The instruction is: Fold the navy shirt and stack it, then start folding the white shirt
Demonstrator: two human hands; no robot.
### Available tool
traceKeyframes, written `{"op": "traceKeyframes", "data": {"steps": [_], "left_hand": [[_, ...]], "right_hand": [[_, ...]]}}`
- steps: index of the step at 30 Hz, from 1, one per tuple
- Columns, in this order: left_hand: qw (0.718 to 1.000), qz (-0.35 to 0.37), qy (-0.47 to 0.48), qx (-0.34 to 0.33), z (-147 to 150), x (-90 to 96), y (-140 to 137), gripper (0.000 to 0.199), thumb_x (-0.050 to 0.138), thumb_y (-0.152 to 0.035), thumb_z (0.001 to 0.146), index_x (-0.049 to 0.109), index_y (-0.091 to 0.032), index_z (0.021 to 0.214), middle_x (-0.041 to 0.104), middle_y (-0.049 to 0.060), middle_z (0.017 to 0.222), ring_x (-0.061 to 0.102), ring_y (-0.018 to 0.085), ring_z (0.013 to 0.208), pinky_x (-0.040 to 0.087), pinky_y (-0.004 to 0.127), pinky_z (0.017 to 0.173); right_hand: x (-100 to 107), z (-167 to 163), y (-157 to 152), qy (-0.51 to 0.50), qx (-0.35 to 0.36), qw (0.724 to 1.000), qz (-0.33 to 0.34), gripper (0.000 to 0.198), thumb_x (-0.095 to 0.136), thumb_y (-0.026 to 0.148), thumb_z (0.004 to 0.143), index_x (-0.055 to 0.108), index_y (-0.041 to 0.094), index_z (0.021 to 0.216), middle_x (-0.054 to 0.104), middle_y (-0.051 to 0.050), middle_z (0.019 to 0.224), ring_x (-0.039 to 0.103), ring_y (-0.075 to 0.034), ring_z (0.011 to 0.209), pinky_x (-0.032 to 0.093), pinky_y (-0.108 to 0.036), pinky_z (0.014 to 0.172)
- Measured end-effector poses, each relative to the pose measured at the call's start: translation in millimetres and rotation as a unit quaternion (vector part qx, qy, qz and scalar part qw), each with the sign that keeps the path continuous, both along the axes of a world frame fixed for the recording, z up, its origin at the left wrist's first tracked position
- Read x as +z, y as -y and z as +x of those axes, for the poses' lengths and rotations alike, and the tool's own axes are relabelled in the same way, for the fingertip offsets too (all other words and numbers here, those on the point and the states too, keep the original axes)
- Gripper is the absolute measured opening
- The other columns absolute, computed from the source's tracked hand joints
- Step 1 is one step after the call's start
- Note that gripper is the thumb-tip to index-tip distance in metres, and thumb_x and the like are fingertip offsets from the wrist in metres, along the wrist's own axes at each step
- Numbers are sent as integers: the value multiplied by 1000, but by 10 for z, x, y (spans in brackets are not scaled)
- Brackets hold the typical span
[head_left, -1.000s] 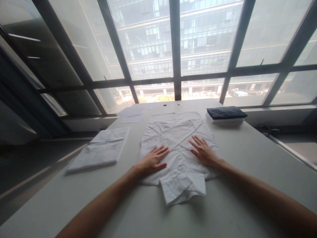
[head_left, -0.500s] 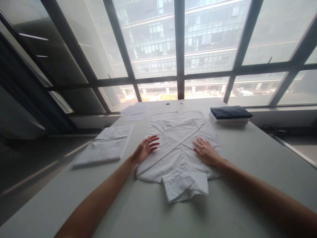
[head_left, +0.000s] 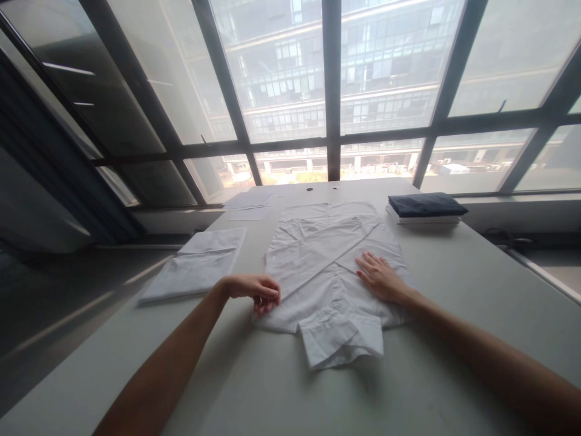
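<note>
A white shirt [head_left: 318, 254] lies spread on the table with its collar [head_left: 338, 342] towards me. One sleeve is folded diagonally across its body, and a row of small buttons runs near the collar. At the shirt's left edge, close to the near corner, my left hand [head_left: 258, 290] is bent down with its fingers curled together on the cloth. The exact pinch is partly hidden behind the fingers. My right hand [head_left: 381, 278] rests flat on the right half of the shirt, fingers stretched out.
The white table [head_left: 436, 375] reaches to the windows. To the left lies a folded white garment [head_left: 200, 263], with sheets of paper [head_left: 249, 206] beyond it. A stack with a dark blue folded garment [head_left: 426, 204] on top of white ones sits at the back right.
My left hand has moved nearer to me along the shirt's left edge, and its fingers have gone from spread to curled down. My right hand stays in place.
</note>
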State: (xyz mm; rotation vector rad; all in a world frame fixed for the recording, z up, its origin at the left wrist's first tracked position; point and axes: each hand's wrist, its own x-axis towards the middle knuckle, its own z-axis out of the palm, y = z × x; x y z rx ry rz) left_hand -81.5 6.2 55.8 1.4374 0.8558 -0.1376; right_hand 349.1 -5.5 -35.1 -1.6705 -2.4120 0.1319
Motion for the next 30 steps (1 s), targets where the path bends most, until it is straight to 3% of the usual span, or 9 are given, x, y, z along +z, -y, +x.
{"op": "traceKeyframes", "data": {"steps": [6,9,13,16,19,22,25,28,30], "left_hand": [[996,-26,-56,-65,58,-87,-9,48,66,-63,93,76,-18,77,76,9,68,71,19,54,47,21,44],[998,-23,-29,-54,81,-34,-2,47,66,-64,93,77,-18,92,79,10,78,73,18,57,42,19,42],[993,43,98,54,226,-22,44,54,73,-57,92,66,-21,131,77,13,105,76,18,72,38,16,45],[963,81,185,178,421,-134,74,50,73,-50,93,65,-18,131,73,13,110,72,17,82,43,17,53],[951,56,205,224,565,-255,90,46,75,-46,91,67,-18,126,72,12,110,70,16,84,45,18,57],[960,60,189,196,599,-274,103,48,76,-48,90,67,-18,127,71,13,116,70,18,90,48,22,65],[976,126,148,99,593,-189,147,49,79,-47,87,69,-19,126,72,11,114,68,19,92,51,25,72],[972,218,79,-45,620,-71,270,48,82,-41,84,71,-23,126,72,8,113,67,20,93,54,29,80],[949,291,43,-111,655,-6,405,57,82,-36,81,67,-28,135,68,7,122,66,22,100,55,31,87]], "right_hand": [[25,-7,10,1,-2,1000,1,60,30,46,107,45,17,157,33,-18,167,26,-32,156,23,-54,124],[37,-15,17,0,-3,1000,0,60,31,46,107,45,17,157,33,-18,167,26,-32,156,23,-54,124],[32,-21,18,0,-10,1000,-3,60,32,45,107,44,17,157,32,-18,167,26,-32,156,23,-53,124],[24,-19,14,-4,-6,1000,-1,59,34,44,106,44,17,158,32,-18,167,26,-32,156,23,-54,124],[12,-12,10,-10,-5,1000,0,59,35,44,106,44,18,158,32,-18,167,26,-33,156,23,-56,124],[-2,-6,6,-15,0,1000,-1,59,33,45,107,46,17,156,34,-18,166,26,-32,156,23,-55,124],[20,-2,10,-42,10,999,17,56,33,46,107,53,18,151,40,-17,164,31,-32,154,26,-56,123],[120,8,52,-119,44,990,61,47,40,43,105,65,21,137,55,-16,153,47,-32,143,39,-52,117],[227,21,129,-179,82,978,70,40,44,42,103,71,21,124,68,-15,133,63,-30,121,51,-46,104]]}}
